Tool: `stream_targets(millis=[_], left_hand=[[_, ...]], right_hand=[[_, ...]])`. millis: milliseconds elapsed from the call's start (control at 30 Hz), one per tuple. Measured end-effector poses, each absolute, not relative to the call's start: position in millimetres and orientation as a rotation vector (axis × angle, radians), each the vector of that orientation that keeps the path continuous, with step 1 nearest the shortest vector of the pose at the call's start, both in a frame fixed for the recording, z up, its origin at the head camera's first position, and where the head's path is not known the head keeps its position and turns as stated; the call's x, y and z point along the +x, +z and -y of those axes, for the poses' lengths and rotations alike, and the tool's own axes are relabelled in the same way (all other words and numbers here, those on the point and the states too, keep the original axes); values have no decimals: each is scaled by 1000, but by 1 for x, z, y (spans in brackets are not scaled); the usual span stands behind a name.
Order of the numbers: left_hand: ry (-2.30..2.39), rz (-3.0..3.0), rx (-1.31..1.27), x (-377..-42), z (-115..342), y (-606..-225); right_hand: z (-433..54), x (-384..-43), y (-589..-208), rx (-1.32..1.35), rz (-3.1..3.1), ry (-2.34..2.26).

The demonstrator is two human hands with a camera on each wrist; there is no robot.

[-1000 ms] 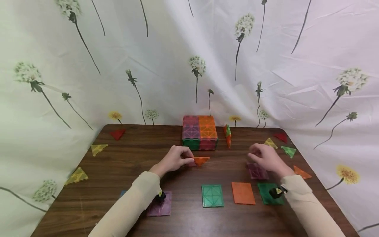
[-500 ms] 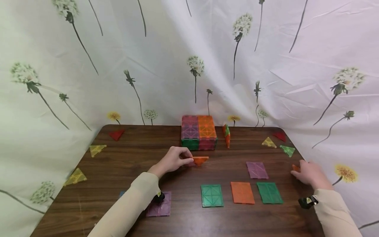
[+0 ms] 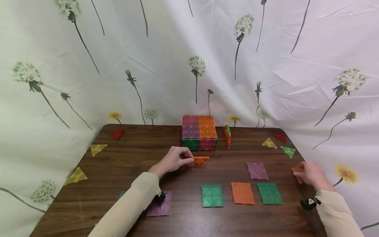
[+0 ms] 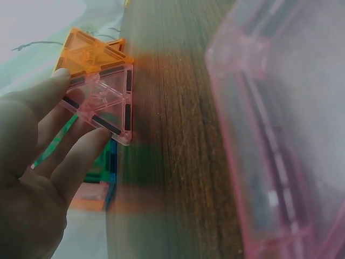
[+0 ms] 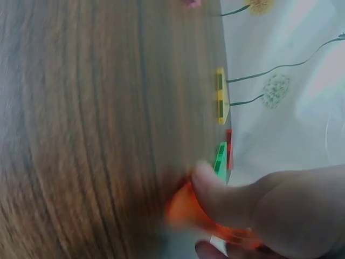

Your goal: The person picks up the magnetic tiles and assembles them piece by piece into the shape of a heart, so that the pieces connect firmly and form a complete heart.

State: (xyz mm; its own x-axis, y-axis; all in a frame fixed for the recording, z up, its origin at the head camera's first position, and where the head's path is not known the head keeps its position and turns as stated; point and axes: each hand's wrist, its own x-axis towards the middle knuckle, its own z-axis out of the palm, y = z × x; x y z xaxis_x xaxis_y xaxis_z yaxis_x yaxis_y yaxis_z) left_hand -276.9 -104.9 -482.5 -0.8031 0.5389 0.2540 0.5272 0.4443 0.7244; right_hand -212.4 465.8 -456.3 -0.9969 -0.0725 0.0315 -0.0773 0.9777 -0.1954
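Note:
At the middle of the table, my left hand (image 3: pixel 174 160) pinches a clear pink triangular magnetic tile (image 4: pixel 102 97) between thumb and fingertips. An orange triangular tile (image 3: pixel 201 160) adjoins it, point down in the head view. By the table's right edge my right hand (image 3: pixel 312 175) grips another orange triangular tile (image 5: pixel 188 208), partly covered by the thumb and blurred in the right wrist view. Behind the left hand stands a box of square tiles (image 3: pixel 199 127), purple and orange on top, green and pink in front. A purple square tile (image 3: pixel 257 171) lies left of the right hand.
Green (image 3: pixel 212 196) and orange square tiles (image 3: pixel 242 193) lie in front, with another green square (image 3: pixel 269 193) beside them. A purple square (image 3: pixel 163 205) is partly under the left forearm. Yellow triangles (image 3: pixel 76 176) lie left; a green triangle (image 3: pixel 288 151) lies right. Upright tiles (image 3: pixel 227 136) stand beside the box.
My right hand has moved right, from above the purple square to the orange triangle at the table's edge, and now lifts one side of it. My left hand stays in place.

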Motion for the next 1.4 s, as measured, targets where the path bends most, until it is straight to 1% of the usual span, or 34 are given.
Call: stream_targets(millis=[267,500,700,1100,1400], left_hand=[[1342,-2655,989,-278,105,-484],[1344,-2649,986,-280,105,-484],[1320,-2664,981,-278,105,-484],[1336,-2680,1010,-278,105,-483],[1340,-2679,985,-277,104,-484]], right_hand=[[-439,-216,-443,180,3007,527],[-387,-229,-424,295,2892,700],[-339,-242,-419,481,2794,741],[-267,-267,-434,838,2788,815],[-231,-271,-449,966,2811,835]])
